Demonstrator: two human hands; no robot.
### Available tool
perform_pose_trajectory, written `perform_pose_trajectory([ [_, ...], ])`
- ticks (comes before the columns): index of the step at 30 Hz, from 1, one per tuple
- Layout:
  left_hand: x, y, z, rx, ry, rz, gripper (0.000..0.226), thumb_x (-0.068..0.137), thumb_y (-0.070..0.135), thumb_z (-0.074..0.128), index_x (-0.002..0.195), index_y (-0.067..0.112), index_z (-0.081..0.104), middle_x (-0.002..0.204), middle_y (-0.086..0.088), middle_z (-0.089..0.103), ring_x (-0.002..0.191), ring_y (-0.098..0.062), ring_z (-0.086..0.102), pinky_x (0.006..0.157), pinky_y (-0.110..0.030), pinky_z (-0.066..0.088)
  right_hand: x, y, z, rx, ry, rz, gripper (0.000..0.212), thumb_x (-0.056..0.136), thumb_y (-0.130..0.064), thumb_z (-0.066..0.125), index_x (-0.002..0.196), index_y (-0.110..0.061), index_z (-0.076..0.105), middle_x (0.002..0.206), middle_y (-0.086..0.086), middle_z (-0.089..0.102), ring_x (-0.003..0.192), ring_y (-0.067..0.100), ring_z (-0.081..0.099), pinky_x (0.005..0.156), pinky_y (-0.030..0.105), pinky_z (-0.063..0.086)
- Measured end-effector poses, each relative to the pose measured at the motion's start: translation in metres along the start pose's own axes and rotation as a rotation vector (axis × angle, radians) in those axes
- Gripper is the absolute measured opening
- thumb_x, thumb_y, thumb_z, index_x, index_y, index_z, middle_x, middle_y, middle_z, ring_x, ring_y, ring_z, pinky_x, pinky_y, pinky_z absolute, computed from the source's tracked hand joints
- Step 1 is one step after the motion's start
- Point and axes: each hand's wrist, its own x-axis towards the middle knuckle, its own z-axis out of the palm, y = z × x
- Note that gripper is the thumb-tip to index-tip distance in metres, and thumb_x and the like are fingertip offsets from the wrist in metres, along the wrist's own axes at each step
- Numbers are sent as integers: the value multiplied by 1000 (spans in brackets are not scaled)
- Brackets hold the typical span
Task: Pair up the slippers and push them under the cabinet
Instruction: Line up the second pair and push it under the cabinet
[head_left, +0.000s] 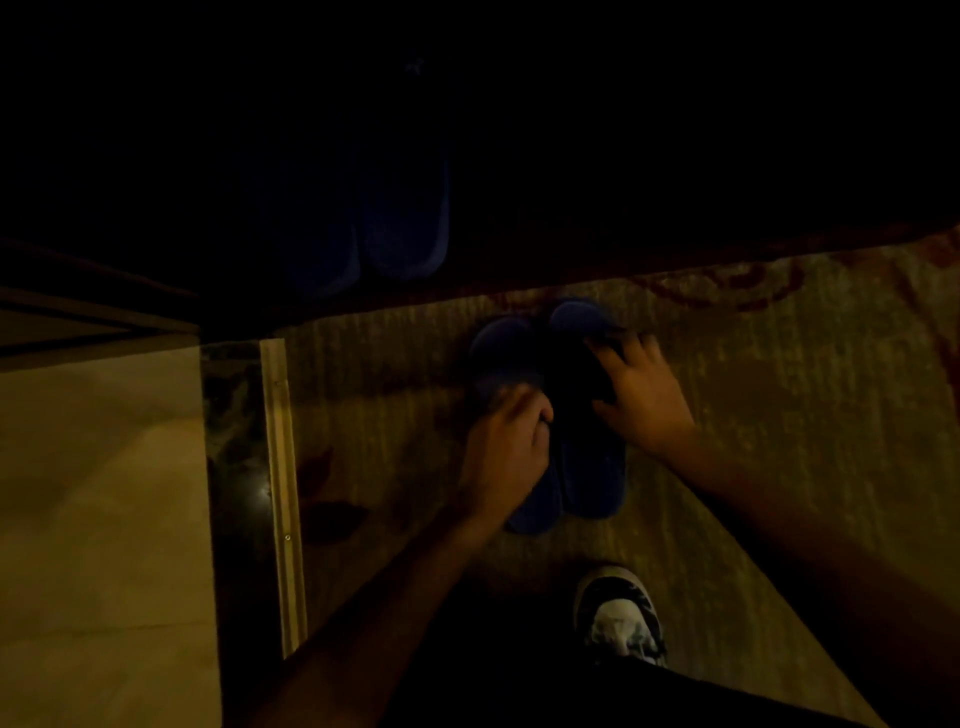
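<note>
So, counting: four blue slippers total. Two sit side by side right under the hands, one (501, 353) under the left hand (506, 447) and one (592, 467) beneath the right hand (641, 395). Two more, a dim pair (363, 228), lie well beyond the hands in the dark. One sneaker (621, 618) nearer than both hands. Two hands.

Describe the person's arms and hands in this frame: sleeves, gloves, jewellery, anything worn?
Both forearms are bare, with no sleeves showing up to the frame edge. No gloves on the left hand or right hand. A small dark band on a left-hand finger may be a ring; the light is too dim to be sure. No watch or wristband is visible.
</note>
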Motion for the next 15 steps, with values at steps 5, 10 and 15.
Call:
perform_pose_trajectory([
  [5, -39, -13, 37, 80, -188, -233, 61, 79, 12, 54, 135, 5, 33, 143, -17, 39, 131, -33, 35, 108, -40, 30, -43, -17, 11, 159, 193, -56, 44, 76, -17, 63, 115, -4, 49, 109, 24, 57, 97, 32, 43, 70, 44, 50],
  [10, -22, -15, 47, 192, -170, -314, 73, 62, 19, 73, 126, 0, 44, 123, -25, 59, 111, -41, 57, 84, -54, 49, -58, -35, 16, 263, 175, -26, 32, 78, -22, 44, 101, -3, 57, 104, 20, 60, 95, 26, 41, 59, 38, 50],
  [15, -5, -7, 43, 130, -80, -358, 60, 79, 20, 59, 132, 7, 37, 133, -21, 51, 123, -38, 46, 95, -52, 41, -50, -49, 35, 353, 72, 149, 37, 80, -22, 49, 111, -3, 55, 109, 23, 61, 101, 38, 54, 70, 38, 48],
])
